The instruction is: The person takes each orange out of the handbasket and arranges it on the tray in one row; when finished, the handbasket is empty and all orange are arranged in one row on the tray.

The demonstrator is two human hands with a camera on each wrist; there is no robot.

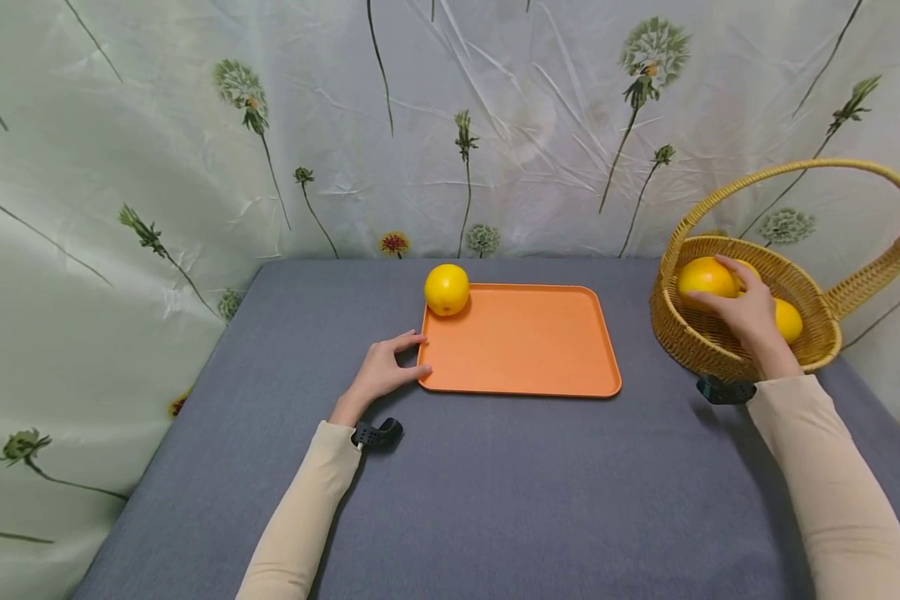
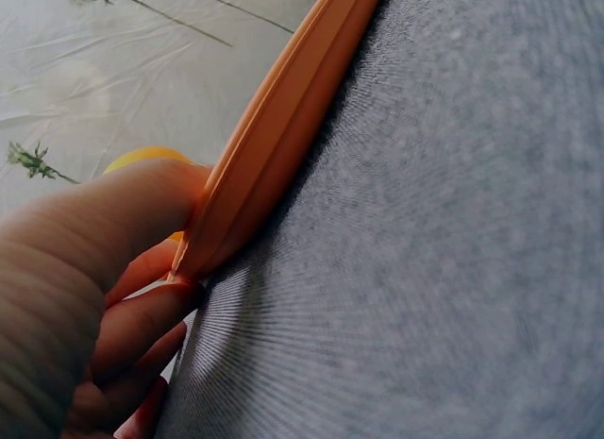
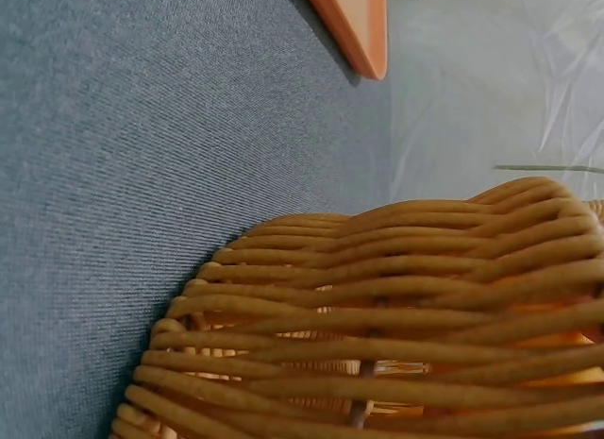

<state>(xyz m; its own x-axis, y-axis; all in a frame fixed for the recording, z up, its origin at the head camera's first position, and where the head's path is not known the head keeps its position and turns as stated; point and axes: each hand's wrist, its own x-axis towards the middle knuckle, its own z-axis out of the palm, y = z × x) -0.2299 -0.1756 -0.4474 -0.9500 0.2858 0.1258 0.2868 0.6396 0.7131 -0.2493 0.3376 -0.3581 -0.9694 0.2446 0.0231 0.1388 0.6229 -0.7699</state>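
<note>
Orange tray (image 1: 521,346): one round yellow fruit (image 1: 447,289) placed. Rightward wicker basket (image 1: 675,333): remainder (image 1: 790,322), right hand (image 1: 751,310) gripping one (image 1: 703,278). Spread left hand (image 1: 380,367) touches tray.

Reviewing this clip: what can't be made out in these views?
Head view: full contents of the basket, partly covered by the right grip and held fruit.
Left wrist view: most of the fruit on the tray, behind the left grip.
Right wrist view: most of the tray, cut off by the top edge.

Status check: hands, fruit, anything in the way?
Right hand holding one yellow fruit inside wicker basket. Left hand touching left edge of tray. Second fruit at its far-left corner. Basket wall between held fruit and tray.
</note>
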